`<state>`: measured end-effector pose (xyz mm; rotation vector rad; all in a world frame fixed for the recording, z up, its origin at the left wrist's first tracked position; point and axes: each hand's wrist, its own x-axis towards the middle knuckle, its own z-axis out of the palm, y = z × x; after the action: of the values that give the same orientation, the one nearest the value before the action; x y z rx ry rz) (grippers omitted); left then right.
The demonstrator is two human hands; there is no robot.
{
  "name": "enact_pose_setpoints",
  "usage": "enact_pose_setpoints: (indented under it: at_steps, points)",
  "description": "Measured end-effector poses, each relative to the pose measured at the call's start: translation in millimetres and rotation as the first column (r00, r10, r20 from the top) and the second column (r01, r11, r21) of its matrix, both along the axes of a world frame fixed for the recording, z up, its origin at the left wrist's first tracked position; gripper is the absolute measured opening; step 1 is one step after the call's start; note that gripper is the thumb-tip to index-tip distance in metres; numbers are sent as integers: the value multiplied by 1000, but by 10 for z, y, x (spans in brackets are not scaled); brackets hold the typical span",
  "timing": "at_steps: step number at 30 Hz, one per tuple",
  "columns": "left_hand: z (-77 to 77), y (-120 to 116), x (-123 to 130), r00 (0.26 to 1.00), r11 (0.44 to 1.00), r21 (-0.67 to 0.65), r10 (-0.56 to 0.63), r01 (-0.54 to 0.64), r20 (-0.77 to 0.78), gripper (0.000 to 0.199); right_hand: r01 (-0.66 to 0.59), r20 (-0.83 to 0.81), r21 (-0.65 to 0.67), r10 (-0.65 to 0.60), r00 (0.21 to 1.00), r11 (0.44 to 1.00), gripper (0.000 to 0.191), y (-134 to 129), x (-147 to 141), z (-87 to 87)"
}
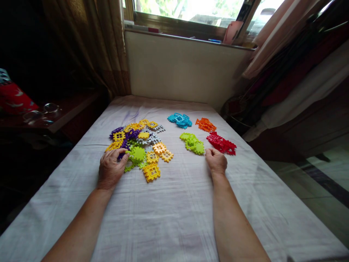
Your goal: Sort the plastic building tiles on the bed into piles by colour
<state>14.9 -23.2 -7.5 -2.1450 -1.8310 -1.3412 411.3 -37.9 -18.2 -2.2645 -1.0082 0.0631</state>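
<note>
My left hand [111, 167] is at the left edge of a mixed pile of flat, notched plastic building pieces. Its thumb and fingers pinch the edge of a solid lime-green building piece [138, 154]. Around that piece lie yellow window-like pieces [151, 171], purple pieces [132, 134] and grey pieces [153, 139]. On the right, my right hand [216, 161] rests on the cloth in a loose fist, and no piece shows in it. It is just beside a small lime-green pile [193, 143] and in front of a red pile [221, 142].
A blue pile [180, 119] and an orange pile [206, 124] lie farther back on the pale cloth [163, 218]. Behind the table are a low wall and a window. Eyeglasses [40, 113] and a red patterned object [15, 96] sit on a dark side surface; clothes hang at right.
</note>
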Motion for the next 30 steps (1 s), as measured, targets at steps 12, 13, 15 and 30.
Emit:
enact_pose_setpoints:
  at_steps: [12,13,15,30]
  points:
    - [174,-125,18,941,982,23,174,-189,290,33,-38,59,198,26,998,979,36,20,-101,51]
    - [169,-115,23,923,985,4,161,-173,349,34,-55,71,217,41,997,975,37,21,-131,62]
    - [151,-87,41,860,993,-38,116,-112,497,38,-112,95,256,90,991,960,38,23,-215,86]
    - [104,-290,454,783,915,-233,-128,331,609,49,-773,-28,421,859,512,475,31,-211,-1353,261]
